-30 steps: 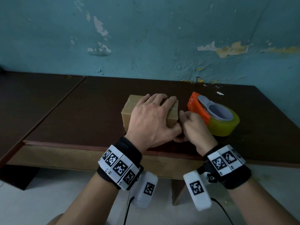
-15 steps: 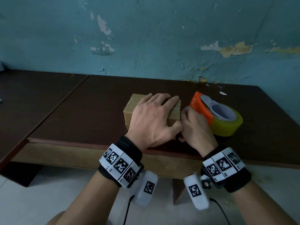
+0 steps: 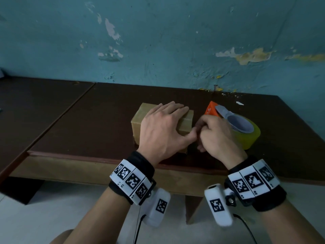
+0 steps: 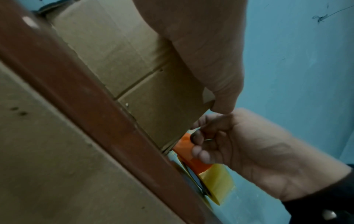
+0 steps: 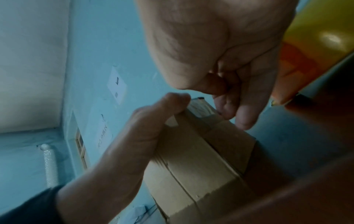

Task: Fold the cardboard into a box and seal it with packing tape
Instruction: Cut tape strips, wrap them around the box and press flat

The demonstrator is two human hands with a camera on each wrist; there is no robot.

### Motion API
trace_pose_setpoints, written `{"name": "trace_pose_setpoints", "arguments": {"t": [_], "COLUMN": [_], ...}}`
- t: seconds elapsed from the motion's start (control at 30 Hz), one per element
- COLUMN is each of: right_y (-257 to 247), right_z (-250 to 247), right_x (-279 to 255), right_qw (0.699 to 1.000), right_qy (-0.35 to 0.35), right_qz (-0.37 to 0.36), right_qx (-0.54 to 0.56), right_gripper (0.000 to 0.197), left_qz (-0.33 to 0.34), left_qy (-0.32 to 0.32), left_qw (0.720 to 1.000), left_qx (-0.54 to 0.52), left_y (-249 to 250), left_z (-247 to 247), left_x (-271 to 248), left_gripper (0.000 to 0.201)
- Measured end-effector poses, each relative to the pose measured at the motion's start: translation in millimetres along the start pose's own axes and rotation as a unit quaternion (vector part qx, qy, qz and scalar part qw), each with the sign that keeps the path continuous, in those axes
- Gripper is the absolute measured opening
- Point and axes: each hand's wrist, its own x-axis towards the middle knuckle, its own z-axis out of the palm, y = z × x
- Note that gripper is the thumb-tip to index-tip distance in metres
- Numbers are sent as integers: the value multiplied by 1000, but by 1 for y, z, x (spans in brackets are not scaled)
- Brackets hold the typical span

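A small brown cardboard box (image 3: 139, 120) sits closed near the table's front edge, with a glossy tape strip (image 5: 206, 119) running over its right end. My left hand (image 3: 163, 127) lies flat on the box top with straight fingers, and its thumb (image 4: 226, 97) hangs over the near right corner. My right hand (image 3: 214, 136) is just right of the box, its fingers curled and its thumb tucked against them. Its fingertips (image 5: 243, 121) are close to the box end, and I see nothing plainly between them. A yellow tape roll (image 3: 249, 138) with an orange cutter (image 3: 211, 110) lies behind the right hand.
The dark brown table (image 3: 105, 111) ends in a reddish front edge (image 3: 88, 155) right by the box. A second dark table (image 3: 35, 103) adjoins on the left. A peeling teal wall (image 3: 175, 50) closes the back.
My right hand has drawn slightly right, away from the box's end, and now sits in front of the orange cutter. The left hand stays flat on the box.
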Motion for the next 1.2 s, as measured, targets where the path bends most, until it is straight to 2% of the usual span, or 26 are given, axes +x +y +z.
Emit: {"name": "trace_pose_setpoints", "arguments": {"t": [0.17,0.3,0.4,0.47,0.53,0.63,0.7,0.73,0.8,0.83,0.9,0.97,1.03,1.13,1.2], "right_y": [5,11,15,18,20,21,21,21,20,20,19,20,21,26,29], "right_z": [-18,-28,-29,-29,-31,-38,-46,-51,-59,-63,-67,-64,-59,-53,-51], "right_x": [-1,-2,-3,-3,-1,0,0,1,1,2,2,3,5,8,9], "right_qw": [992,984,978,970,960,954,959,965,980,987,995,992,984,976,965], "right_qy": [91,128,158,202,244,272,265,250,196,159,70,-1,-10,30,12], "right_qz": [-77,-88,-105,-118,-121,-120,-97,-78,-34,-14,14,22,22,58,82], "right_qx": [43,87,82,72,63,49,36,24,-7,-28,-75,-127,-175,-207,-249], "right_gripper": [31,29,26,23,19,10,6,7,13,18,28,36,47,80,96], "left_qz": [25,8,-11,-3,9,14,-4,-24,-94,-143,-232,-278,-284,-267,-268], "left_qy": [-2,17,7,-4,-13,-13,10,41,115,129,92,26,-21,-44,-43], "left_qw": [1000,999,996,990,977,956,936,930,934,937,932,903,861,850,840], "left_qx": [-7,-33,-89,-143,-211,-294,-352,-365,-326,-291,-263,-327,-421,-452,-469], "left_y": [-3,-9,-15,-21,-26,-30,-30,-29,-29,-30,-34,-36,-33,-30,-26], "left_z": [1,-3,-6,-8,-10,-12,-14,-15,-14,-13,-12,-12,-13,-7,-10], "left_x": [-2,-4,-5,-3,-2,-3,-6,-7,-10,-11,-12,-12,-10,-9,-9], "left_gripper": [57,52,54,54,47,36,23,21,27,38,70,84,80,71,68]}}
